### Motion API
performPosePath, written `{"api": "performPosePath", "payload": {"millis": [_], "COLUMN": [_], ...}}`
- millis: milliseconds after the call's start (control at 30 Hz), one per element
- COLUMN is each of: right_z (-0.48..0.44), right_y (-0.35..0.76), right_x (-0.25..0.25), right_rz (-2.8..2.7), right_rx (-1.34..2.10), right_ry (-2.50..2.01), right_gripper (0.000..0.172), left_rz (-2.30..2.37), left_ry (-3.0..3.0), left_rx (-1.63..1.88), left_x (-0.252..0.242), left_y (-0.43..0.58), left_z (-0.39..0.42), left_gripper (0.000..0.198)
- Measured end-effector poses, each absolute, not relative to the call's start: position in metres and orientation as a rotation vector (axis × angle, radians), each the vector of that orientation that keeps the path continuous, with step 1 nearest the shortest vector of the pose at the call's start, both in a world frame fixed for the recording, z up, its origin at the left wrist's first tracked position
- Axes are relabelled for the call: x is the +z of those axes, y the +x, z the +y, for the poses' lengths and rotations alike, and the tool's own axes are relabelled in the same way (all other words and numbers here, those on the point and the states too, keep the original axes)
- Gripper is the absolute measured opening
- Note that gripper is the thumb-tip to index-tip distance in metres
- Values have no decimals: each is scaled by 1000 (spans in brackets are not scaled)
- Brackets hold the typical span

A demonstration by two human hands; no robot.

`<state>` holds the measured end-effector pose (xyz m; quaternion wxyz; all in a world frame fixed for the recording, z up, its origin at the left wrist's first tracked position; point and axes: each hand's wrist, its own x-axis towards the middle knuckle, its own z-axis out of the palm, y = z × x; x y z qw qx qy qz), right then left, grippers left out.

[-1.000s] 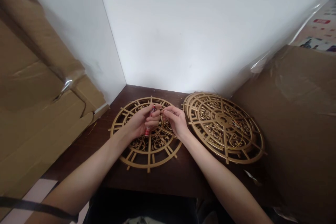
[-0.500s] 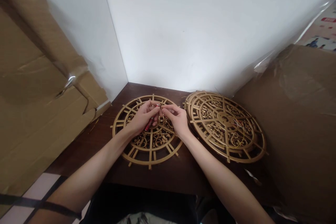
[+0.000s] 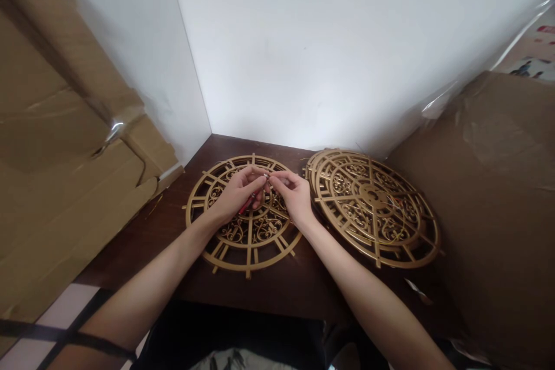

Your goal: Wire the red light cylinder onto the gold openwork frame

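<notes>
A gold openwork disc (image 3: 243, 254) lies flat on the dark brown table (image 3: 277, 289) in front of me. Over its middle, my left hand (image 3: 236, 196) is closed round a small red tube (image 3: 246, 204), whose end shows below the fingers. My right hand (image 3: 295, 196) pinches something tiny at the tube's top, fingertip to fingertip with the left hand. What it pinches is too small to make out. To the right a stack of like gold discs (image 3: 373, 208) rests on the table, with thin coloured wires lying on its top.
A white wall stands behind the table. Cardboard boxes (image 3: 65, 156) lean at the left, and a large cardboard box (image 3: 498, 196) with clear tape fills the right side. A small scrap (image 3: 415, 290) lies on the table near the stack.
Both hands have dropped a little closer to the disc and stayed together. The red tube has tilted and slid further into my left hand, so less of it shows.
</notes>
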<state>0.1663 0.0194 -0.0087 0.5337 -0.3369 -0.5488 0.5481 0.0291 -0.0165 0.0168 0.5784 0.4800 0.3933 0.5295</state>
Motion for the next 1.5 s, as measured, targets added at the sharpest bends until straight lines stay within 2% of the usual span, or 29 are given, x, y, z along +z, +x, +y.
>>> {"api": "performPosePath", "payload": {"millis": [1100, 1267, 1500], "right_z": [19, 19, 7], "right_y": [167, 168, 170], "right_x": [-10, -10, -1], "right_rz": [-1316, -1320, -1520], "right_rx": [1284, 1179, 939], "right_ry": [-810, -827, -767], "right_gripper": [15, 14, 10], "left_rz": [887, 918, 1020], "left_ry": [1218, 1238, 1151], "left_rx": [1239, 1249, 1439], "left_x": [16, 14, 17], "left_y": [28, 27, 26], "left_z": [-17, -17, -15], "left_gripper": [21, 21, 20]}}
